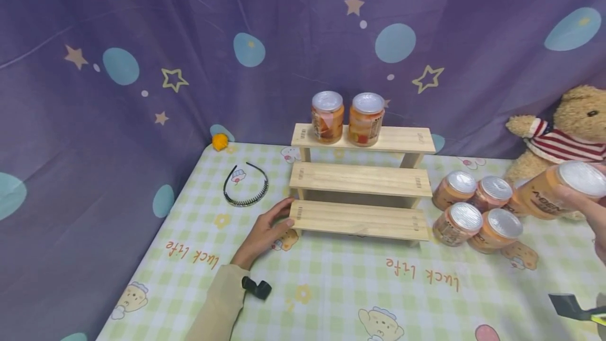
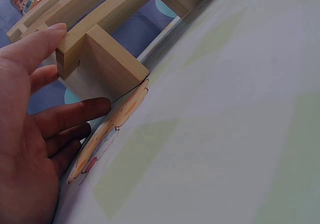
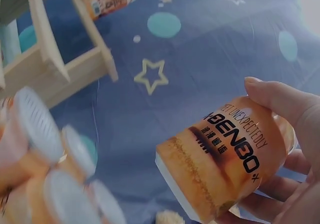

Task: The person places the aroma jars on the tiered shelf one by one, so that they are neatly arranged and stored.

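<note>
A three-step wooden shelf (image 1: 360,220) stands on the table. My left hand (image 1: 267,233) holds the left end of its lowest step between thumb and index finger (image 2: 47,77); the other fingers lie loosely below. At the right edge of the head view, my right hand (image 1: 594,214) grips an orange can (image 1: 544,191) with a silver lid, raised and tilted. The right wrist view shows the thumb and fingers around this can (image 3: 225,159), with dark lettering on its label. Two similar cans, a left one (image 1: 327,120) and a right one (image 1: 366,122), stand upright on the top step.
Several more cans (image 1: 456,225) stand grouped right of the shelf. A teddy bear (image 1: 568,136) in a striped top sits behind them. Left of the shelf lie a black headband (image 1: 246,201) and a small yellow object (image 1: 220,141). A purple curtain (image 1: 293,9) hangs behind the checked tablecloth (image 1: 331,283).
</note>
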The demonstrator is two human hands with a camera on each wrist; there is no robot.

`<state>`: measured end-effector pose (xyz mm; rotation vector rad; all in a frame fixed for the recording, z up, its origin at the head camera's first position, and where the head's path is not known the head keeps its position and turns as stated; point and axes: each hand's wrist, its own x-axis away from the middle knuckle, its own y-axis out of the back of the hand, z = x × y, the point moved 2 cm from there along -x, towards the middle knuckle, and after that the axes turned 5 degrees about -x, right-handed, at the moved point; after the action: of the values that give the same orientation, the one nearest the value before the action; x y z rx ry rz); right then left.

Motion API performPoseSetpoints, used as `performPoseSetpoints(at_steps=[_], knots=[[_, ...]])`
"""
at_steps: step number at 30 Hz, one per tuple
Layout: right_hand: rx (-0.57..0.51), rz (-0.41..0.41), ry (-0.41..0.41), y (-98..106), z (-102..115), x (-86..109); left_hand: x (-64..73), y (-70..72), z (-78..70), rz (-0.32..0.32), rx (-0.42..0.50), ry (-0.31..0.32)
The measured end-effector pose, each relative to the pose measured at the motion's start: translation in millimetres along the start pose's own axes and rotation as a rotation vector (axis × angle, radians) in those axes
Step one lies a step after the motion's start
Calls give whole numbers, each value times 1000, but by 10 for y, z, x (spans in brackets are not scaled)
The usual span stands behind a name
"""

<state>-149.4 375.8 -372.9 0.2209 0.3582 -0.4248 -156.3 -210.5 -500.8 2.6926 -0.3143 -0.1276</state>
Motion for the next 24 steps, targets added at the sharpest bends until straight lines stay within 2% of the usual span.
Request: performPoseSetpoints(at_steps=[3,5,8,10,13,16,21,24], knots=[[-217,-41,21,-136,151,-53,0,-2,3,1,1,6],[-366,-39,62,-214,231,-89,-1,-2,2,1,2,9],[-497,-27,110,-316,341,-132,-3,-2,-5,3,2,8],[-515,-28,118,-379,417,-160,-1,-1,-12,4,1,10],[-555,-36,78,-478,537,-206,3,0,-25,6,5,14],[-578,9,47,-583,664,-254,7,-3,-30,5,9,7],[-525,97,-11,-782,834,-313,2,-6,-19,3,12,-22],[-481,112,-42,-916,887,-344,-1,-6,-12,4,16,-21]])
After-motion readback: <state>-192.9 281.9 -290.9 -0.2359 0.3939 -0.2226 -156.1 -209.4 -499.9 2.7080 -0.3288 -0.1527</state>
